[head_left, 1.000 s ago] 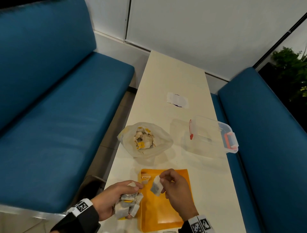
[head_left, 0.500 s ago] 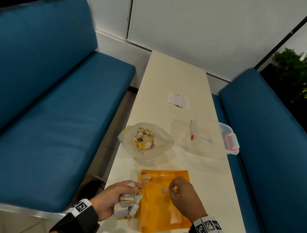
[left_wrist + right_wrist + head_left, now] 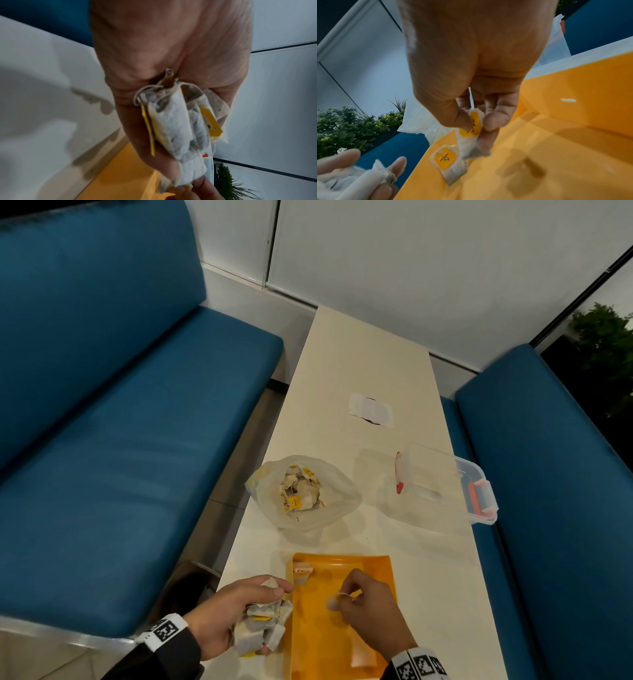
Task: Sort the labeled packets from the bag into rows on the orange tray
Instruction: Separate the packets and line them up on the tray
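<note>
The orange tray [image 3: 318,642] lies at the table's near edge. One yellow-labelled packet [image 3: 302,572] [image 3: 449,161] lies in its far left corner. My right hand [image 3: 368,611] [image 3: 471,67] hovers over the tray's middle and pinches a single packet [image 3: 334,601] [image 3: 469,140] between thumb and fingers, just above the tray floor. My left hand [image 3: 227,616] [image 3: 171,67] stays beside the tray's left rim and grips a bunch of packets [image 3: 262,623] [image 3: 178,129]. The open plastic bag [image 3: 303,495] holds several more packets beyond the tray.
A clear plastic box [image 3: 442,486] with orange latches stands right of the bag. A paper slip [image 3: 371,410] lies farther up the narrow cream table [image 3: 359,364]. Blue bench seats [image 3: 102,457] flank the table on both sides.
My right hand has carried its packet from above the tray's left part down and right, low over the tray's middle. The left hand with its bunch has stayed put.
</note>
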Demonstrator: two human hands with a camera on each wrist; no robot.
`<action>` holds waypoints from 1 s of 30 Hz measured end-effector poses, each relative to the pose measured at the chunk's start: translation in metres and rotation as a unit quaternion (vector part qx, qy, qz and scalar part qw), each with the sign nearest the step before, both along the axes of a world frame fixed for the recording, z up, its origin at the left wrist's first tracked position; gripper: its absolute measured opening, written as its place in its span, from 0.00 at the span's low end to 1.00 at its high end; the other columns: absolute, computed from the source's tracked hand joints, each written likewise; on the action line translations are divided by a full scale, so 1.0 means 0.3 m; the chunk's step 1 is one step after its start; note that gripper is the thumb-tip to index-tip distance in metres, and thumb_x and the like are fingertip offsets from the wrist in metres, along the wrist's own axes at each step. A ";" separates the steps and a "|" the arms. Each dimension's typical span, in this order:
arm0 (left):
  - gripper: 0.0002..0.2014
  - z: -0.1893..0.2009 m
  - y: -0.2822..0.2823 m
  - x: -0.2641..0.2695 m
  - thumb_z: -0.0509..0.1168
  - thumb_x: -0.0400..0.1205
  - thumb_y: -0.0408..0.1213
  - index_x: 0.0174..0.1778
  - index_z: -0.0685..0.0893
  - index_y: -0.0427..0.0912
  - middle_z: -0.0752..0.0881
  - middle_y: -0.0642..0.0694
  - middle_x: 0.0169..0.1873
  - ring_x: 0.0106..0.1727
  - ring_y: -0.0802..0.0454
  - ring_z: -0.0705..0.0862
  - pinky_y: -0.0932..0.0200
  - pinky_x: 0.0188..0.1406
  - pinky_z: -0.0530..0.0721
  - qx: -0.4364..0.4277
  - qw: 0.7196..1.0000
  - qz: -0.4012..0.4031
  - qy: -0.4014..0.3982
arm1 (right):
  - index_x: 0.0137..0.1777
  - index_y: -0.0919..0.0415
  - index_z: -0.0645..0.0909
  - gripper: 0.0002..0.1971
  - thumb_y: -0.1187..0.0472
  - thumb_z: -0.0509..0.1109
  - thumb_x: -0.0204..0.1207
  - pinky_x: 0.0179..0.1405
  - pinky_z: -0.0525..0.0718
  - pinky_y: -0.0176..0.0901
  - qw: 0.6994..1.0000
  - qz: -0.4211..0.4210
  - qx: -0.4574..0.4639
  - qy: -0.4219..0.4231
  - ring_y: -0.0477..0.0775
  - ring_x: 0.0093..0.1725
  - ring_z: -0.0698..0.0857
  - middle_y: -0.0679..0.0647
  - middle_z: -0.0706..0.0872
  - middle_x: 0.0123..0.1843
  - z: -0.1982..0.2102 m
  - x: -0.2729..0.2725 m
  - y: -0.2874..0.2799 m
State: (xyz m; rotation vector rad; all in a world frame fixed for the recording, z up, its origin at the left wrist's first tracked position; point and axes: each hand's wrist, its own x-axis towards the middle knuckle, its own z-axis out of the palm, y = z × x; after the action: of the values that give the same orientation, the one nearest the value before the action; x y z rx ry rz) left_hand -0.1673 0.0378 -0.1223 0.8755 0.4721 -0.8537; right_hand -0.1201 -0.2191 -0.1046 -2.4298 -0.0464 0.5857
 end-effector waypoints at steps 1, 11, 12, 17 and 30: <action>0.19 0.000 0.000 0.002 0.72 0.78 0.37 0.65 0.87 0.37 0.87 0.32 0.52 0.41 0.38 0.89 0.49 0.32 0.87 0.000 1.000 -0.001 0.000 | 0.40 0.54 0.80 0.06 0.59 0.75 0.73 0.28 0.79 0.33 1.000 -0.005 0.005 0.000 0.47 0.31 0.84 0.51 0.86 0.35 -0.007 0.001 0.004; 0.14 -0.016 -0.003 0.007 0.73 0.80 0.37 0.61 0.91 0.39 0.87 0.31 0.55 0.53 0.34 0.86 0.44 0.45 0.86 -0.008 1.000 0.004 0.003 | 0.40 0.45 0.86 0.08 0.62 0.72 0.75 0.44 0.85 0.33 0.998 0.043 -0.033 0.033 0.41 0.42 0.86 0.41 0.88 0.45 -0.078 0.011 0.080; 0.14 -0.019 -0.004 0.005 0.73 0.80 0.37 0.61 0.91 0.39 0.87 0.31 0.57 0.56 0.33 0.86 0.44 0.48 0.86 -0.005 1.000 0.003 0.001 | 0.39 0.43 0.85 0.10 0.62 0.73 0.75 0.46 0.85 0.34 0.998 0.051 -0.034 0.029 0.40 0.42 0.86 0.40 0.88 0.46 -0.080 0.014 0.090; 0.14 -0.021 0.001 0.003 0.73 0.79 0.37 0.60 0.91 0.39 0.87 0.30 0.57 0.54 0.34 0.86 0.46 0.45 0.87 -0.004 1.000 0.010 0.000 | 0.39 0.37 0.80 0.14 0.61 0.73 0.77 0.43 0.76 0.23 0.995 0.097 -0.034 -0.009 0.37 0.43 0.81 0.39 0.84 0.47 -0.048 0.033 0.109; 0.14 -0.028 -0.004 0.013 0.72 0.82 0.38 0.64 0.90 0.41 0.85 0.27 0.66 0.63 0.32 0.85 0.30 0.75 0.74 0.007 0.999 -0.035 -0.023 | 0.41 0.42 0.84 0.18 0.68 0.64 0.78 0.42 0.88 0.39 0.991 0.110 0.000 0.070 0.39 0.39 0.87 0.38 0.87 0.36 -0.081 0.037 0.140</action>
State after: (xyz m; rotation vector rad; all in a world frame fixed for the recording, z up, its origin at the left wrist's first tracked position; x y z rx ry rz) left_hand -0.1634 0.0367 -0.1308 0.9266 0.4090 -0.8927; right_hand -0.1089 -0.1769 -0.1290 -2.3939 -0.2595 0.8526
